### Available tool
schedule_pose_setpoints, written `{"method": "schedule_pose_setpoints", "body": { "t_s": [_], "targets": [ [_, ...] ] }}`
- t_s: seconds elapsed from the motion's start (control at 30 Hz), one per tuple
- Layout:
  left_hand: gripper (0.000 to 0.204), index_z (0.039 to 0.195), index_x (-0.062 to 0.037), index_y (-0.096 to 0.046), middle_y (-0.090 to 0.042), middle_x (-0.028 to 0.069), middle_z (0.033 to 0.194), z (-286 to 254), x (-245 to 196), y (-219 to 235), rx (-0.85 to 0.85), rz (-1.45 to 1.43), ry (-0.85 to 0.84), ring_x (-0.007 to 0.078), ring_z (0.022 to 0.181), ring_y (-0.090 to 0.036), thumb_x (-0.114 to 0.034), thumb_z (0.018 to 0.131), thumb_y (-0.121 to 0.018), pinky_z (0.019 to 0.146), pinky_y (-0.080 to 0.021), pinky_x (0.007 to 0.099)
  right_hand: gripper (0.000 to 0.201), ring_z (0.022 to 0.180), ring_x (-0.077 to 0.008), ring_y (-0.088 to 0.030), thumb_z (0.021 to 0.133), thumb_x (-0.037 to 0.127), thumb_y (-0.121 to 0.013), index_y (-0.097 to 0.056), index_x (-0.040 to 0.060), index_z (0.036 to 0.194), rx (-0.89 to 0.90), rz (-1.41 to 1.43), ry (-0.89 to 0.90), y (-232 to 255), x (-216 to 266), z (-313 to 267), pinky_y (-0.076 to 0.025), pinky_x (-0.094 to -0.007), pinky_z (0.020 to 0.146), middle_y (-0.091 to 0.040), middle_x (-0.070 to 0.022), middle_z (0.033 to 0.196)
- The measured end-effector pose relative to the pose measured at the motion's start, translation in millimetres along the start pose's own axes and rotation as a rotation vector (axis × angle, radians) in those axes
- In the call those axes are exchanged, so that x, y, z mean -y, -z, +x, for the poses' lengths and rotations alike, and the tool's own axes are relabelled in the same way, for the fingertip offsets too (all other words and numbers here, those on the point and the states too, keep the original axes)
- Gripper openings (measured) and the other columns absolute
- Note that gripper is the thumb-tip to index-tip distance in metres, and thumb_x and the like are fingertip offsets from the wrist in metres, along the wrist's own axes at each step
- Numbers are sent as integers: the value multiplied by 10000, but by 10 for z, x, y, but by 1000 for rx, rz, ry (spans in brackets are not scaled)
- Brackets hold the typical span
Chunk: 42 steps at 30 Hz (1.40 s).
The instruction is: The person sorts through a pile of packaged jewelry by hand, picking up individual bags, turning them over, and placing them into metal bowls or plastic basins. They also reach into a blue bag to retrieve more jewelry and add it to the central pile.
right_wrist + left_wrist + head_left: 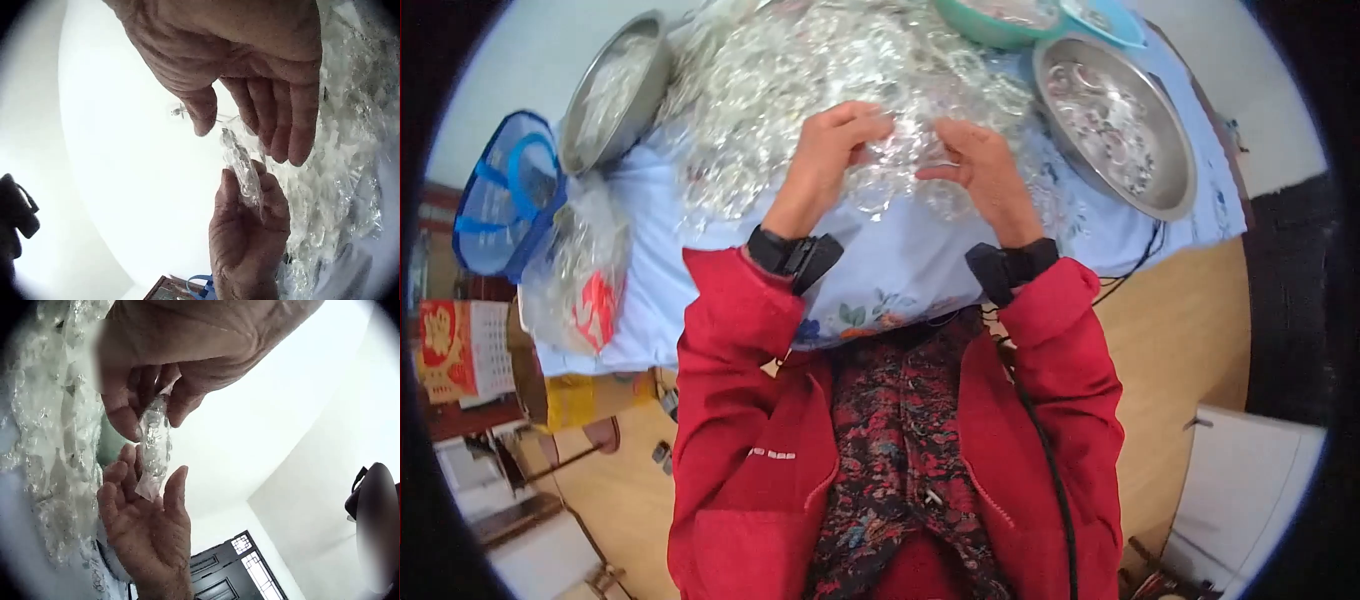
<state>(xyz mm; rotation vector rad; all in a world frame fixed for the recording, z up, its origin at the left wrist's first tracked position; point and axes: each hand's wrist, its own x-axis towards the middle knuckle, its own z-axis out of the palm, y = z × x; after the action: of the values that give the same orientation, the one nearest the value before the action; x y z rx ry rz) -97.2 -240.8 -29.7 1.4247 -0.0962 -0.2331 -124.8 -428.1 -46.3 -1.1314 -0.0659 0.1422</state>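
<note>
A small clear plastic packet (155,445) (245,169) with something shiny and ring-like inside is held up between the hands. My left hand (825,160) (181,353) (250,240) pinches one end of it between thumb and fingers. At the packet's other end is my right hand (990,180) (150,534) (250,69), its thumb and fingers spread apart around that end without gripping it. Below and beyond both hands lies a big heap of similar clear packets (770,90).
A steel bowl (1178,185) of small packaged pieces and a green basin (990,35) stand at the right. Another steel bowl (580,150), a blue basket (490,265) and a plastic bag (570,260) are at the left. A pale blue cloth (660,300) covers the table.
</note>
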Motion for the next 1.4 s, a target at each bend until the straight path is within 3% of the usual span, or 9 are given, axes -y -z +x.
{"method": "schedule_pose_setpoints", "body": {
  "t_s": [0.13,0.27,0.47,0.57,0.7,0.93,1.13,1.23,1.4],
  "targets": [
    [182,906,-12,-639,-621,7,797,18,73,13,29,-109,-6,69,629,-510,-142,779,-636,608,-435,209,240,723,-179,-628,861,133,-576,-591,-66,994,-9,-78,-33,19,-46,25,-541,-313,671,-620,-71,819],
    [153,922,-36,-621,-632,23,824,55,121,75,116,-176,-9,65,637,-500,-141,810,-612,576,-410,213,228,680,-181,-627,859,133,-583,-596,-64,973,-23,-178,-21,22,-28,111,-535,-308,654,-622,-78,811],
    [148,914,-9,-611,-630,44,815,55,32,185,39,-219,-45,80,612,-528,-115,811,-602,572,-448,212,219,688,-174,-619,868,159,-582,-597,-48,941,-34,-255,64,-70,99,268,-528,-312,662,-612,-74,808],
    [133,892,12,-605,-629,55,797,61,-9,279,46,-309,-79,95,611,-551,-80,795,-606,563,-457,213,212,726,-175,-613,875,177,-580,-597,-26,935,-1,222,25,-137,145,389,-527,-329,697,-599,-63,812],
    [144,909,15,-582,-630,65,786,62,-69,310,-14,-450,-54,109,607,-564,-66,792,-604,557,-461,226,193,795,-183,-614,881,177,-572,-597,-7,935,100,138,-128,-258,86,355,-525,-350,734,-591,-53,824],
    [176,958,7,-555,-613,63,781,68,17,339,-47,-555,-42,128,602,-579,-49,796,-596,571,-481,238,184,721,-190,-628,870,164,-582,-601,-12,921,95,4,12,-364,-12,413,-542,-323,679,-597,-54,781],
    [153,948,-11,-546,-597,52,778,45,-17,236,36,-460,35,131,600,-583,-46,803,-581,564,-486,240,166,637,-152,-615,835,106,-599,-624,-49,890,-6,-95,90,-248,44,341,-534,-263,595,-608,-59,793],
    [131,932,-29,-538,-585,34,771,53,-87,139,146,-350,93,113,610,-574,-54,810,-576,563,-481,233,288,608,-174,-628,836,118,-599,-569,-35,1078,-84,-278,60,-118,143,247,-522,-277,579,-634,-92,808],
    [125,925,-35,-533,-564,21,720,253,-338,-169,227,-66,176,113,608,-568,-72,807,-553,547,-458,239,475,631,-182,-633,845,130,-588,-426,-23,1264,-121,-250,72,95,316,-94,-512,-264,562,-642,-137,891]
  ]
}}
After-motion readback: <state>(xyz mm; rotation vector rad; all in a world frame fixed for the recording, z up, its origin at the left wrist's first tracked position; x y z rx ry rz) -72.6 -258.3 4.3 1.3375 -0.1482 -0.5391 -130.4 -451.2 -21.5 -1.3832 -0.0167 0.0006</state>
